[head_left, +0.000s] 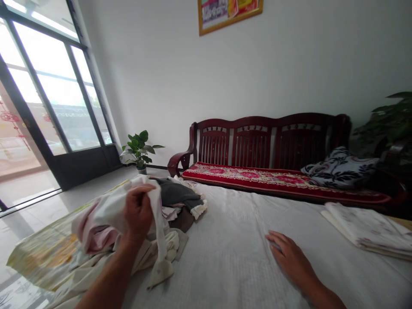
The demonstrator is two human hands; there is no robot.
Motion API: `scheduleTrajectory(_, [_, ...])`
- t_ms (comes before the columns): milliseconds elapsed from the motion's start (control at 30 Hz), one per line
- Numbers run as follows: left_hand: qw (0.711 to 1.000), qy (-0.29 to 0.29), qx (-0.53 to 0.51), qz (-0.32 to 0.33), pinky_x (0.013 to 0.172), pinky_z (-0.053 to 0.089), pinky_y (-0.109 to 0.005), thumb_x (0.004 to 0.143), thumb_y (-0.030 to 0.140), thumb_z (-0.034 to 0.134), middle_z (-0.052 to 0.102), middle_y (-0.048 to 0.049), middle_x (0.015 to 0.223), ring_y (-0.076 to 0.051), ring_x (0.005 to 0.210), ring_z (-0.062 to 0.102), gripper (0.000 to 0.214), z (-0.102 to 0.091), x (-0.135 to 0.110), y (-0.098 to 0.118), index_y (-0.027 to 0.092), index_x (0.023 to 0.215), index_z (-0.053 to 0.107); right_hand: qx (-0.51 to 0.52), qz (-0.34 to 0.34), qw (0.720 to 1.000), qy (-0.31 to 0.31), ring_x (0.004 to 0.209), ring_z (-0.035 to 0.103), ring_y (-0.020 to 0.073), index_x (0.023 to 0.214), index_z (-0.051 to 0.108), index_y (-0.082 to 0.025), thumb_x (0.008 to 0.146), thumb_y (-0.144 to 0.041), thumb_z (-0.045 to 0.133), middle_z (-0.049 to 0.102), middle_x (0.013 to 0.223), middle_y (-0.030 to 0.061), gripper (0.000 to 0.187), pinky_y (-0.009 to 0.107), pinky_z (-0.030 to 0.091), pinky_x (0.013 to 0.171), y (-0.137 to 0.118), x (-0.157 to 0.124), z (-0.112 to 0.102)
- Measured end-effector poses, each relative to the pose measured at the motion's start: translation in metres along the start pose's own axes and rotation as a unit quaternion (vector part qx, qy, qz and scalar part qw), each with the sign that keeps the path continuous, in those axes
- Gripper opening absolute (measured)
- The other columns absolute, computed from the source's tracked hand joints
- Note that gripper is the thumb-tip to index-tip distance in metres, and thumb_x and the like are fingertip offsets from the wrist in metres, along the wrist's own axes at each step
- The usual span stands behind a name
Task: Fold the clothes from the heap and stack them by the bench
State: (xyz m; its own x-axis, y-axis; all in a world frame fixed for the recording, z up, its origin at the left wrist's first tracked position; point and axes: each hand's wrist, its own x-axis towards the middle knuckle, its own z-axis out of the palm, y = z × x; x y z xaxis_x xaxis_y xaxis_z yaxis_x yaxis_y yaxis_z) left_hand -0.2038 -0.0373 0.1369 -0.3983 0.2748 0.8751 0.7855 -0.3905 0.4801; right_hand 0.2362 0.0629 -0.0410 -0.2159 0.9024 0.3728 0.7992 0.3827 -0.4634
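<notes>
My left hand (140, 210) is closed on a white and pale pink garment (109, 210), lifted a little above a heap of clothes. A narrow white strip of it hangs down from the fist. Under and behind it lie a dark grey garment (175, 193) and a beige one (144, 257). My right hand (289, 255) rests palm down on the white cloth (225, 240) that covers the surface, fingers stretched out, holding nothing. The garment's full shape cannot be made out because it is bunched.
Folded white printed fabric (370, 227) lies at the right. A yellowish patterned cloth (38, 257) spreads at the left edge. Behind stands a dark red wooden bench (251, 141) with a red floral cover and a patterned cushion (341, 167). A potted plant (140, 148) stands near the glass door.
</notes>
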Motion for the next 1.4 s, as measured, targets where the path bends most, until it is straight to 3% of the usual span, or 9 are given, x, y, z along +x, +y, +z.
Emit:
scheduleTrajectory(100, [0.972, -0.129, -0.179, 0.082, 0.087, 0.053, -0.035, 0.095, 0.028, 0.045, 0.065, -0.0041, 0.091, -0.018, 0.090, 0.064, 0.011, 0.046, -0.024, 0.039, 0.022, 0.094, 0.054, -0.004, 0.005, 1.000, -0.005, 0.120, 0.059, 0.0277, 0.111, 0.073, -0.021, 0.085, -0.035, 0.043, 0.067, 0.128, 0.0098, 0.042, 0.047, 0.044, 0.107, -0.002, -0.001, -0.001])
scheduleTrajectory(200, [0.889, -0.320, -0.303, 0.122, 0.085, 0.053, -0.032, 0.096, 0.021, 0.043, 0.067, -0.0070, 0.095, -0.017, 0.093, 0.064, 0.016, 0.079, -0.058, 0.082, 0.020, 0.099, 0.059, -0.003, 0.001, 1.000, -0.006, 0.121, 0.058, 0.0283, 0.112, 0.072, -0.020, 0.085, -0.036, 0.042, 0.066, 0.128, 0.0108, 0.043, 0.048, 0.042, 0.107, -0.007, -0.003, -0.004])
scheduleTrajectory(300, [0.789, -0.508, -0.314, 0.145, 0.096, 0.050, -0.031, 0.095, 0.017, 0.043, 0.065, -0.0105, 0.119, -0.018, 0.111, 0.062, 0.025, 0.096, -0.093, 0.111, 0.021, 0.111, 0.063, 0.029, -0.019, 0.999, -0.012, 0.117, 0.059, 0.0275, 0.110, 0.071, -0.020, 0.086, -0.035, 0.042, 0.068, 0.124, 0.0114, 0.040, 0.044, 0.044, 0.104, -0.016, -0.005, -0.013])
scheduleTrajectory(367, [0.780, -0.546, -0.277, 0.124, 0.100, 0.048, -0.030, 0.094, 0.015, 0.043, 0.061, -0.0099, 0.129, -0.018, 0.116, 0.060, 0.032, 0.101, -0.111, 0.115, 0.022, 0.119, 0.062, 0.059, -0.018, 0.998, -0.019, 0.112, 0.062, 0.0272, 0.106, 0.071, -0.021, 0.085, -0.035, 0.044, 0.070, 0.118, 0.0109, 0.037, 0.040, 0.046, 0.099, -0.022, -0.005, -0.019])
scheduleTrajectory(567, [0.876, -0.463, -0.134, -0.011, 0.093, 0.049, -0.035, 0.089, 0.011, 0.043, 0.068, -0.0079, 0.105, -0.020, 0.101, 0.064, 0.030, 0.113, -0.136, 0.063, 0.021, 0.101, 0.068, 0.136, 0.081, 0.987, -0.019, 0.107, 0.065, 0.0272, 0.108, 0.069, -0.023, 0.090, -0.050, 0.040, 0.072, 0.116, 0.0093, 0.044, 0.037, 0.049, 0.092, -0.029, -0.003, -0.025])
scheduleTrajectory(700, [0.883, -0.462, -0.066, -0.047, 0.092, 0.049, -0.039, 0.086, 0.011, 0.043, 0.068, -0.0083, 0.105, -0.023, 0.102, 0.064, 0.033, 0.122, -0.155, 0.037, 0.021, 0.107, 0.067, 0.211, 0.131, 0.969, 0.007, 0.116, 0.063, 0.0269, 0.133, 0.057, -0.024, 0.089, -0.056, 0.041, 0.069, 0.125, 0.0094, 0.056, 0.039, 0.049, 0.095, -0.025, -0.004, -0.023])
scheduleTrajectory(867, [0.869, -0.493, -0.034, -0.034, 0.090, 0.048, -0.038, 0.085, 0.011, 0.044, 0.069, -0.0073, 0.097, -0.024, 0.097, 0.063, 0.030, 0.126, -0.178, 0.037, 0.021, 0.099, 0.069, 0.261, 0.136, 0.956, 0.000, 0.105, 0.068, 0.0239, 0.152, 0.032, -0.026, 0.080, -0.051, 0.060, 0.070, 0.122, 0.0074, 0.081, 0.036, 0.051, 0.088, -0.018, -0.004, -0.014])
scheduleTrajectory(1167, [0.873, -0.487, -0.038, -0.012, 0.083, 0.050, -0.035, 0.094, 0.022, 0.043, 0.072, -0.0053, 0.093, -0.022, 0.091, 0.066, 0.025, 0.124, -0.177, 0.040, 0.024, 0.099, 0.067, 0.260, 0.124, 0.956, 0.050, 0.082, 0.067, 0.0226, 0.095, 0.068, -0.023, 0.082, -0.043, 0.054, 0.073, 0.085, 0.0028, 0.028, 0.034, 0.051, 0.078, -0.025, -0.002, -0.014])
scheduleTrajectory(1400, [0.909, -0.383, 0.164, 0.022, 0.101, 0.043, -0.044, 0.090, 0.019, 0.047, 0.067, -0.0107, 0.121, -0.029, 0.113, 0.060, 0.036, 0.135, -0.159, 0.011, 0.022, 0.121, 0.065, 0.298, 0.165, 0.928, 0.151, 0.085, 0.068, 0.0246, 0.093, 0.064, -0.022, 0.083, -0.055, 0.051, 0.074, 0.093, 0.0078, 0.038, 0.037, 0.055, 0.080, -0.006, -0.003, -0.022])
